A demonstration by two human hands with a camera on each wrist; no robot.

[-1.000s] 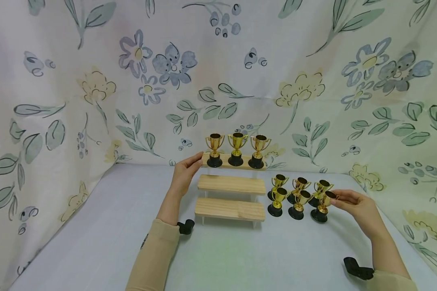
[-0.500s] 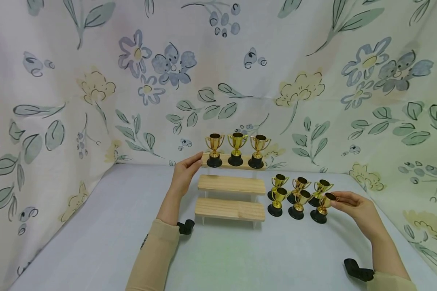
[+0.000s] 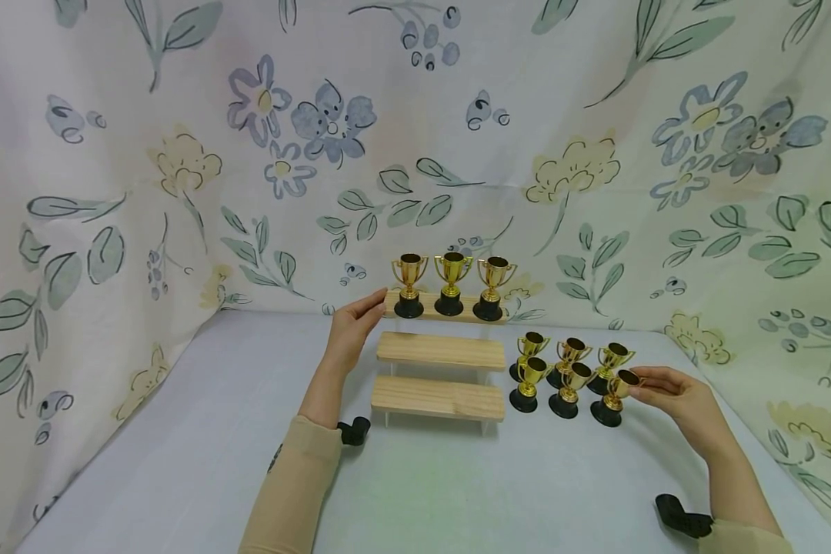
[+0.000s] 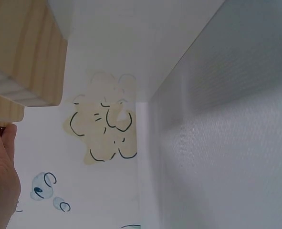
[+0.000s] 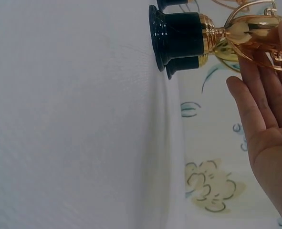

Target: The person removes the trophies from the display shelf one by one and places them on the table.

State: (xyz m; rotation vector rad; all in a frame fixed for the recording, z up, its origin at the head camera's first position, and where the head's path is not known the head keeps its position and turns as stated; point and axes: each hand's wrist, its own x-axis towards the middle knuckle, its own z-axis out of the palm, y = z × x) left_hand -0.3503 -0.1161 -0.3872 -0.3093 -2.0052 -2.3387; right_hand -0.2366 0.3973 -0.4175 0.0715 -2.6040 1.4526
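Left hand: (image 3: 352, 331) thumb and fingers clamped on left end of top shelf (image 3: 429, 307), rear wooden board
Right hand: (image 3: 682, 396) thumb and fingers pinching cup of front-right trophy (image 3: 612, 396); hands well apart
Front-right trophy: upright, right of shelves, nearest the right hand; gold cup, black base; base contact with bench (image 3: 415, 492) can't tell
Other bench trophies: (image 3: 532, 372) five, upright, close together left of and behind the pinched one
Shelf trophies: (image 3: 452, 277) three in a row, upright on top shelf
Lower shelves: middle board (image 3: 440, 351) and front board (image 3: 437, 397), bare wood
Backdrop: floral cloth (image 3: 415, 100)
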